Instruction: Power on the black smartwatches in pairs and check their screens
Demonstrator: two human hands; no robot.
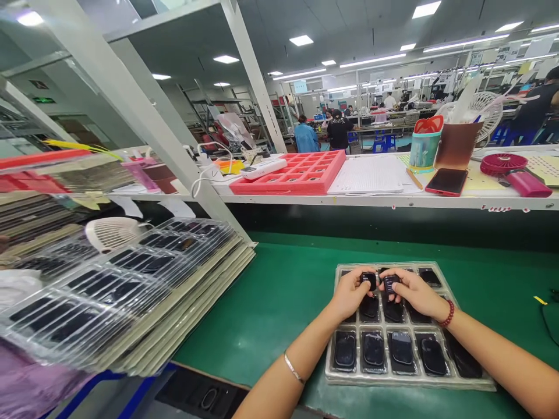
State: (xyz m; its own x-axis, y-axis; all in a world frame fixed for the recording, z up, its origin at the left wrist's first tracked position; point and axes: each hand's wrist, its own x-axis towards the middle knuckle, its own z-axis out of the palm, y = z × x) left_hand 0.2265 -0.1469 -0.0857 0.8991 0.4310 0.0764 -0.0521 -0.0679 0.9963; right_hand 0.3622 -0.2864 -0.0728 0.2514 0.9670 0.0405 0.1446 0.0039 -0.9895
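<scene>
Between the thumb and fingers of my left hand (353,292) is a small dark smartwatch (369,280) with lit text on its screen. A second smartwatch (390,284), its screen also lit with white text, is gripped by my right hand (414,293). Both hands are side by side, just over a clear plastic tray (410,381). Dark rounded-square watch units sit in the tray's compartments, among them a front-row watch (402,349). My hands and forearms hide part of the back and middle rows.
To the left, stacked trays (192,302) of dark units reach over the green bench (262,302). On the shelf stand a red compartment tray (301,174), papers (367,174), a phone (447,181) and a teal cup (424,150). A cable (545,320) lies at right. Other people sit beyond.
</scene>
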